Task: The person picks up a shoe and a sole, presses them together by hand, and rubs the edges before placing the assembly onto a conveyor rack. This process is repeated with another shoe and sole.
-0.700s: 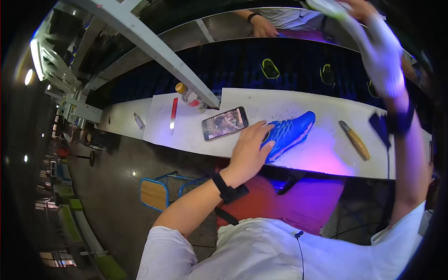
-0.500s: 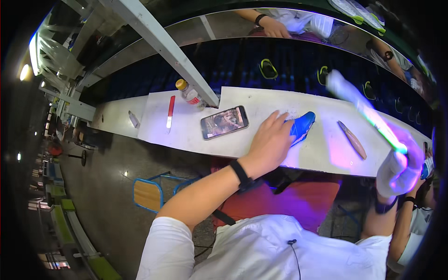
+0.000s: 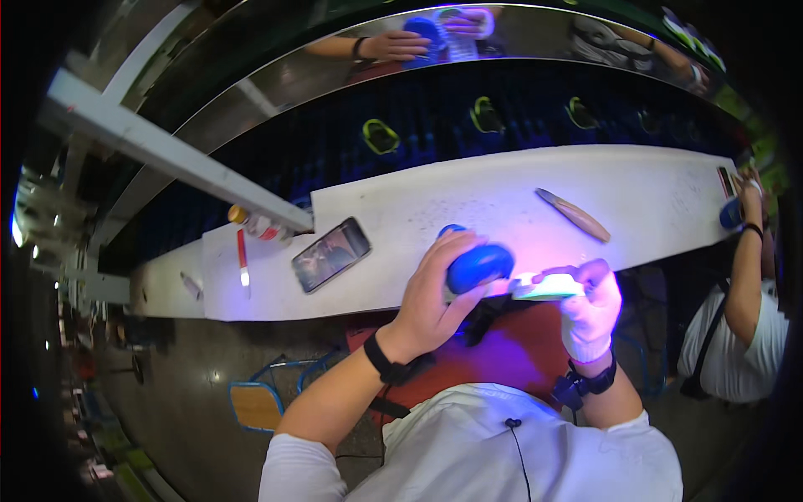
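My left hand (image 3: 428,297) is closed around a blue shoe upper (image 3: 479,268), lifted just over the near edge of the white bench (image 3: 401,205). Beside it on the right, my white-gloved right hand (image 3: 589,309) grips a pale shoe sole (image 3: 548,288) that glows under bluish-violet light. The shoe and the sole are close together; whether they touch is hard to tell. A strip of mirror at the back reflects both hands with the blue shoe and the white sole. A wooden-handled tool (image 3: 575,216) with a dark tip lies on the bench beyond my right hand.
Left on the bench are a phone (image 3: 332,254), a red-handled cutter (image 3: 242,259) and a yellow-capped bottle (image 3: 259,224) by a metal post (image 3: 184,155). Green-rimmed dark shoe-like pieces (image 3: 381,136) sit behind. A co-worker's arm (image 3: 744,268) is at far right.
My left hand has picked the blue shoe up off the bench and drawn it nearer. My right hand has come down leftward, bringing the sole beside the shoe. The view has shifted right.
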Available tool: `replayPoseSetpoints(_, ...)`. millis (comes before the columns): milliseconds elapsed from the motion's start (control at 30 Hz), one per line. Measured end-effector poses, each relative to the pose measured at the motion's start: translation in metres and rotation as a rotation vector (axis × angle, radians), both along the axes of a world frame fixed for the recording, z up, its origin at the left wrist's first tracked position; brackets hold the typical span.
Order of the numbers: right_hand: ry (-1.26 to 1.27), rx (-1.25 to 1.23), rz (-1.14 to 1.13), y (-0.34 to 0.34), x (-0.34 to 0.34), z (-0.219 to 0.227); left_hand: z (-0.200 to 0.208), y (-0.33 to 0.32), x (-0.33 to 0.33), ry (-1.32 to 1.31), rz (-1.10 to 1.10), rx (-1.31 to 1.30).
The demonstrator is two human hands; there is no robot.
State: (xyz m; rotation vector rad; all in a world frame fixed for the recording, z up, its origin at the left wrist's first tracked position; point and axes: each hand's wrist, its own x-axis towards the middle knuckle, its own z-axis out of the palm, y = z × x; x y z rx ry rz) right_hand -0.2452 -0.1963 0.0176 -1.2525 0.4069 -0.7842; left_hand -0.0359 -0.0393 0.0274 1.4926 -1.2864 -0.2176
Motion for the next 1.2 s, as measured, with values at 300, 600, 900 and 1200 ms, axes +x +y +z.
replayPoseSetpoints(300,-0.042,0.097,0.299,0.020,0.039,0.017,0.004,0.022,-0.014,-0.086,-0.052,-0.118)
replayPoseSetpoints(600,-0.173,-0.213,0.194,0.037,0.039,-0.002,-0.007,0.039,-0.065,0.374,0.084,-0.146)
replayPoseSetpoints(900,-0.123,-0.280,0.184,0.045,0.034,-0.002,-0.014,0.045,-0.081,0.524,0.111,-0.211)
replayPoseSetpoints(1200,0.041,-0.550,0.210,0.036,0.037,0.015,0.032,0.048,-0.040,0.031,0.008,0.119)
